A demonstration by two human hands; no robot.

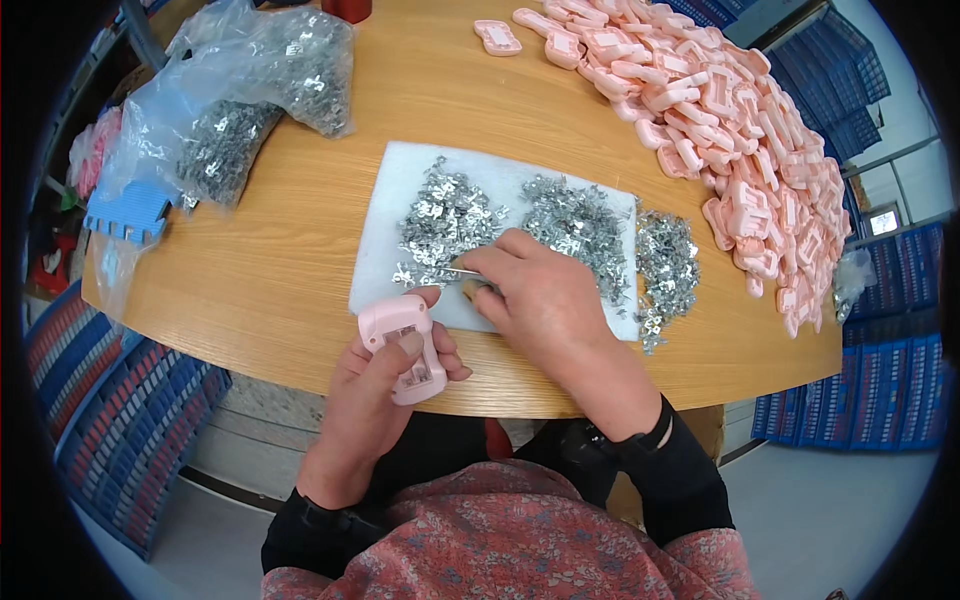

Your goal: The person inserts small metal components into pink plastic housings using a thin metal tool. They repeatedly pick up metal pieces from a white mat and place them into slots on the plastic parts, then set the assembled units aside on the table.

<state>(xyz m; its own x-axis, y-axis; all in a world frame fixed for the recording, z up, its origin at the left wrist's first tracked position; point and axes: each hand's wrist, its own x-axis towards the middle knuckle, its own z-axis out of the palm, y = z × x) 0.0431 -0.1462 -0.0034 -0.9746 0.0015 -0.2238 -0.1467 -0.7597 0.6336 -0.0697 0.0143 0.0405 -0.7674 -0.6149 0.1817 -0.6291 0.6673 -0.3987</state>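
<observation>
My left hand (375, 385) holds a pink plastic casing (437, 372) near the table's front edge, its thumb pressed into the recessed compartment. Some metal shows inside that recess. Over the white foam sheet (385, 225), my right hand (540, 300) is closed in a pinch on a thin metal tool (462, 270); most of the tool is hidden by the fingers. Its tip points left, at the lower edge of a heap of small silvery metal clips (448, 215). A second heap of clips (572, 222) lies farther right on the foam, partly behind my right hand.
Another heap of clips (668, 265) lies on the wood beside the foam's right edge. A large pile of pink casings (740, 150) covers the table's right side, one casing (497, 38) apart. Clear bags of clips (310, 75) and a blue foam piece (128, 210) sit at left.
</observation>
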